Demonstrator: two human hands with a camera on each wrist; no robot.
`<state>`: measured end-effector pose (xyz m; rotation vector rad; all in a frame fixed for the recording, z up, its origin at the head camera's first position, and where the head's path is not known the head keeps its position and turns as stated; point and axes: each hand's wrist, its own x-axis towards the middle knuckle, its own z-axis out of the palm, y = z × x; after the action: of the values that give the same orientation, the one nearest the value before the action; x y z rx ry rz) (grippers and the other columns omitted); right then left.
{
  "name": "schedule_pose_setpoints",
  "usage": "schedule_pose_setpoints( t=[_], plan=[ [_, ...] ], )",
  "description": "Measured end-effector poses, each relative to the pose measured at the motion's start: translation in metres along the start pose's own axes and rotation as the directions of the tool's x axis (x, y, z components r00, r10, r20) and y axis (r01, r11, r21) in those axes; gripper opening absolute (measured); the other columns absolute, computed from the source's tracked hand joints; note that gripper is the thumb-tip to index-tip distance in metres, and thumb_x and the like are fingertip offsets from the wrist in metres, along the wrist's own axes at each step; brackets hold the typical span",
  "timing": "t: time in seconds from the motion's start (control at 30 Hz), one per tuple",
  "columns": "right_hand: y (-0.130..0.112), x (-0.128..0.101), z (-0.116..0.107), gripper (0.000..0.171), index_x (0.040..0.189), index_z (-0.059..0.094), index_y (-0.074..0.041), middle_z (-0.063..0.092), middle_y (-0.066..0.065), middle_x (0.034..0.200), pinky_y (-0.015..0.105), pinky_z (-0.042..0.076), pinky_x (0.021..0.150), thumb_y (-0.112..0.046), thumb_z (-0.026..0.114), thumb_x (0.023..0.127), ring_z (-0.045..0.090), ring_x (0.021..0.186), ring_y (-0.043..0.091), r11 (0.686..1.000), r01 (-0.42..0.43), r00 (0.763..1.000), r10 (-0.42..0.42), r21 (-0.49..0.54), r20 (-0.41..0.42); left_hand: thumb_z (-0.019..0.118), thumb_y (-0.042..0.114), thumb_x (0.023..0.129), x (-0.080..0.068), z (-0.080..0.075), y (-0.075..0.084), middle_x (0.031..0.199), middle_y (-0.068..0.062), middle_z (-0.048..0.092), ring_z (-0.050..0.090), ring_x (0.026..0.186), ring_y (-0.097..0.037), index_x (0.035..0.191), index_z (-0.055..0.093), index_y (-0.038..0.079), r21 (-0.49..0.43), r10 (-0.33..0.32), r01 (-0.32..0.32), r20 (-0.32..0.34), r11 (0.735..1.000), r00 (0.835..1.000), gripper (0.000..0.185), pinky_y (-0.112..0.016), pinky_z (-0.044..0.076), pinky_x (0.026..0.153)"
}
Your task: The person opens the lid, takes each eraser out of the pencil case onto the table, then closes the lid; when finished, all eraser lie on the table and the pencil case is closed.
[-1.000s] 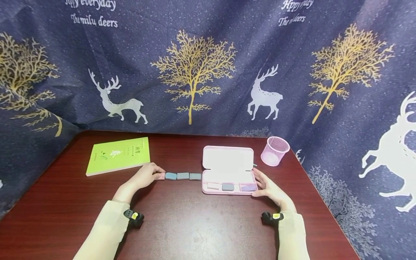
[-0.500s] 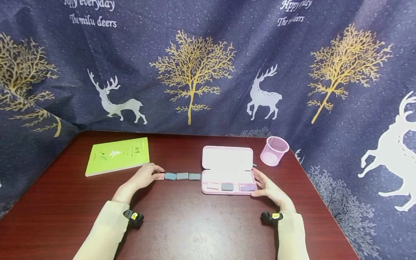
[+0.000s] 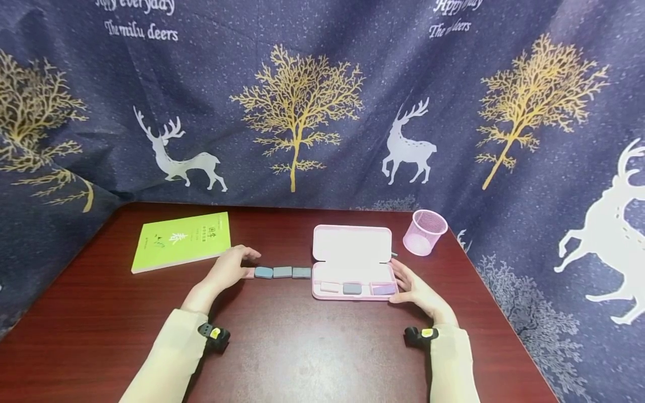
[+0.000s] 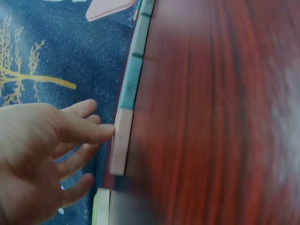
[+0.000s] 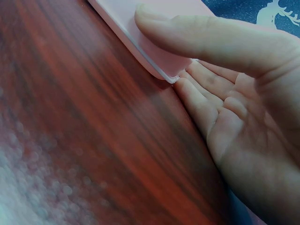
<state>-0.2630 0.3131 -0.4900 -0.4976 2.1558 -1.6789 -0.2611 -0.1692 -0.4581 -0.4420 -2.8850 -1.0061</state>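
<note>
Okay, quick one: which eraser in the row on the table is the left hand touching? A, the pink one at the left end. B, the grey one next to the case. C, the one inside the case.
A: the left hand has a fingertip against the pink eraser, at the left end of the row.

The table looks like dark red-brown wood with a smooth, slightly glossy finish. The pink case appears smooth, matt plastic. The erasers look matt and rubbery. The pen cup is pink mesh. The backdrop is printed cloth, the green book paper.
</note>
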Motion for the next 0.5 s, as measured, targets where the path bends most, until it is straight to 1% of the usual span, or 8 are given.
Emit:
schedule_pose_setpoints(
  t=[0.07, 0.13, 0.17, 0.23, 0.3, 0.37, 0.5],
  plan=[
    [0.000, 0.000, 0.000, 0.103, 0.156, 0.007, 0.000, 0.005, 0.027, 0.161, 0.007, 0.038, 0.099, 0.000, 0.075, 0.079, 0.011, 0.147, 0.049, 1.000, -0.007, 1.000, 0.006, -0.004, -0.002, 0.070, -0.003, 0.083, 0.002, 0.003, 0.003, 0.109, -0.017, 0.066, 0.063, 0.105, -0.034, 0.115, 0.067, 0.000, -0.010, -0.008, 0.008, -0.020, 1.000, 1.000, 0.033, -0.043, 0.056, 0.085],
    [0.000, 0.000, 0.000, 0.103, 0.156, 0.007, -0.001, 0.005, 0.027, 0.161, 0.007, 0.038, 0.099, -0.001, 0.075, 0.079, 0.011, 0.147, 0.048, 1.000, -0.010, 1.000, 0.010, -0.007, -0.002, 0.065, -0.004, 0.085, 0.004, 0.007, 0.006, 0.109, -0.018, 0.067, 0.064, 0.101, -0.033, 0.114, 0.067, 0.000, -0.014, 0.004, -0.005, -0.041, 1.000, 0.999, 0.030, -0.038, 0.058, 0.077],
    [0.000, 0.000, 0.000, 0.103, 0.156, 0.007, -0.001, 0.005, 0.026, 0.162, 0.007, 0.038, 0.099, -0.001, 0.075, 0.079, 0.011, 0.147, 0.048, 1.000, -0.011, 1.000, 0.011, -0.008, -0.002, 0.064, -0.004, 0.086, 0.005, 0.009, 0.008, 0.108, -0.017, 0.067, 0.065, 0.101, -0.031, 0.114, 0.068, 0.000, -0.016, 0.009, -0.010, -0.052, 1.000, 0.999, 0.028, -0.036, 0.058, 0.076],
    [0.000, 0.000, 0.000, 0.103, 0.156, 0.007, -0.001, 0.005, 0.027, 0.161, 0.007, 0.038, 0.099, -0.001, 0.076, 0.079, 0.010, 0.147, 0.049, 1.000, -0.011, 1.000, 0.011, -0.005, -0.002, 0.062, -0.002, 0.089, 0.007, 0.015, 0.013, 0.107, -0.016, 0.068, 0.065, 0.101, -0.031, 0.112, 0.069, 0.001, -0.019, 0.030, -0.031, -0.069, 0.999, 0.997, 0.025, -0.038, 0.058, 0.079],
    [-0.001, 0.000, 0.000, 0.103, 0.156, 0.007, 0.000, 0.005, 0.027, 0.161, 0.007, 0.038, 0.099, -0.001, 0.076, 0.079, 0.011, 0.146, 0.049, 1.000, -0.008, 1.000, 0.008, -0.001, -0.001, 0.063, 0.000, 0.089, 0.009, 0.021, 0.018, 0.106, -0.015, 0.070, 0.065, 0.102, -0.032, 0.111, 0.070, 0.002, -0.015, 0.059, -0.060, -0.082, 0.998, 0.995, 0.023, -0.043, 0.054, 0.087],
    [-0.001, 0.000, 0.001, 0.103, 0.155, 0.006, 0.000, 0.005, 0.028, 0.161, 0.007, 0.038, 0.098, -0.001, 0.076, 0.079, 0.011, 0.146, 0.050, 1.000, -0.004, 1.000, 0.004, 0.000, -0.001, 0.064, 0.001, 0.088, 0.011, 0.027, 0.026, 0.105, -0.013, 0.070, 0.064, 0.106, -0.032, 0.110, 0.070, 0.003, -0.022, 0.073, -0.076, -0.092, 0.997, 0.993, 0.023, -0.048, 0.049, 0.095],
    [-0.001, -0.001, 0.001, 0.103, 0.155, 0.006, 0.001, 0.005, 0.029, 0.161, 0.006, 0.038, 0.097, 0.001, 0.075, 0.078, 0.011, 0.146, 0.050, 1.000, -0.001, 1.000, 0.001, 0.004, -0.001, 0.064, 0.002, 0.088, 0.017, 0.038, 0.044, 0.105, -0.011, 0.071, 0.063, 0.108, -0.032, 0.110, 0.071, 0.005, -0.039, 0.102, -0.106, -0.105, 0.994, 0.989, 0.023, -0.050, 0.047, 0.098]
  ],
)
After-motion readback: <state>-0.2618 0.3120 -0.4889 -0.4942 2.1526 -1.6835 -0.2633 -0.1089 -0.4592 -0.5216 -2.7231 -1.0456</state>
